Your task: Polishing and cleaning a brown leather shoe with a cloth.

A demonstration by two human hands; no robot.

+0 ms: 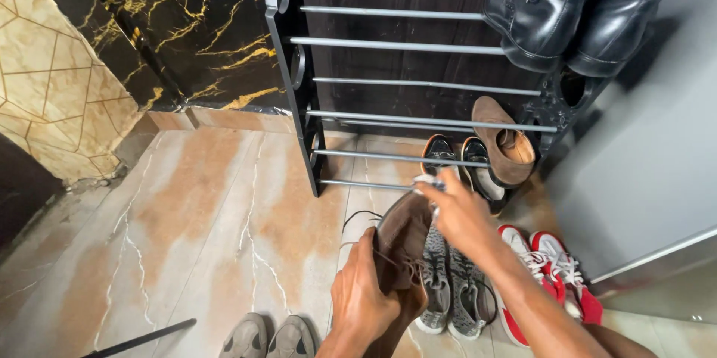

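The left hand (364,294) is closed around the heel end of a brown suede lace-up shoe (403,242). The shoe's long axis runs from about 7 o'clock at the grip to 1 o'clock at the toe. The right hand (459,212) pinches a small pale cloth (429,181) against that toe, nearer the black metal shoe rack (299,97). Grey knit sneakers (448,291) lie directly beneath.

- No packages, labels, signs or screens show anywhere in this view.
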